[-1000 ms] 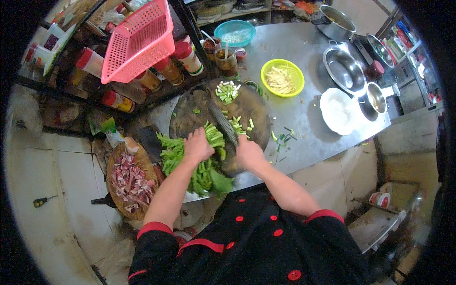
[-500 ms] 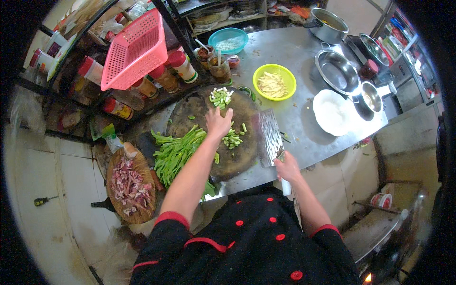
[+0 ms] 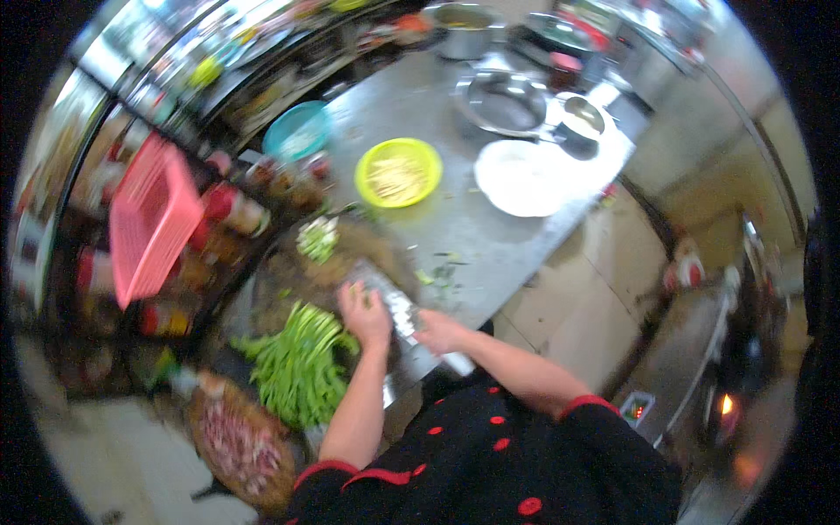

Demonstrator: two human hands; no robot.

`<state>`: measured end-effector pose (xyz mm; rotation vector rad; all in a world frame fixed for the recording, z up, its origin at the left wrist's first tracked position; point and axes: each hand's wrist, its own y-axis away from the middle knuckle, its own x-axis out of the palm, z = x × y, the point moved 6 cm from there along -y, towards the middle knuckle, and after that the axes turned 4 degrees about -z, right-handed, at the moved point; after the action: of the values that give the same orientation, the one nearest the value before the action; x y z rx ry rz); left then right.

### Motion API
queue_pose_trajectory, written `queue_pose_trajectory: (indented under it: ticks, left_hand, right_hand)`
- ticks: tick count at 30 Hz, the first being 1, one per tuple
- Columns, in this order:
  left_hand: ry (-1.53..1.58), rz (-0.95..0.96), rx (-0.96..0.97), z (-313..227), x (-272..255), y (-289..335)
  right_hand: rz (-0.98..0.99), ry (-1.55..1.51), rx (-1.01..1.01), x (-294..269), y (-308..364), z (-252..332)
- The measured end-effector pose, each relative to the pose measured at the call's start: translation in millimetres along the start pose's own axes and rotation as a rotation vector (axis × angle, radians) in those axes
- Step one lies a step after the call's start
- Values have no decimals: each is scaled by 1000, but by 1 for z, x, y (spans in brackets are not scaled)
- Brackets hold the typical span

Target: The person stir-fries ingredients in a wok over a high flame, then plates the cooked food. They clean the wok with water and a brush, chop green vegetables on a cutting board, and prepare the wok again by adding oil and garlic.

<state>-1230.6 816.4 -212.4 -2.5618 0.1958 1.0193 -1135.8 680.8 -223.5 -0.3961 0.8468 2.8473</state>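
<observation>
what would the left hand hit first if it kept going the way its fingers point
Probably the small heap of chopped greens on the round chopping board. The left hand points up and away over the board; the picture is blurred, so depth is unsure.

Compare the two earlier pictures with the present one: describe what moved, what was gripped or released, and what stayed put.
The left hand, which had reached out to the chopped greens, came back beside the cleaver. The right hand kept hold of the cleaver and swung it back over the round chopping board. The green stalks, yellow bowl and white plate stayed put.
</observation>
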Motion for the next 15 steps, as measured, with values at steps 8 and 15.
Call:
queue_pose_trajectory:
  ticks: [8, 15]
  left_hand:
    - [33, -43, 101, -87, 12, 29]
    - [417, 183, 495, -349, 161, 90]
  right_hand:
    - [-45, -60, -246, -62, 48, -10]
    - [-597, -240, -148, -271, 181, -123]
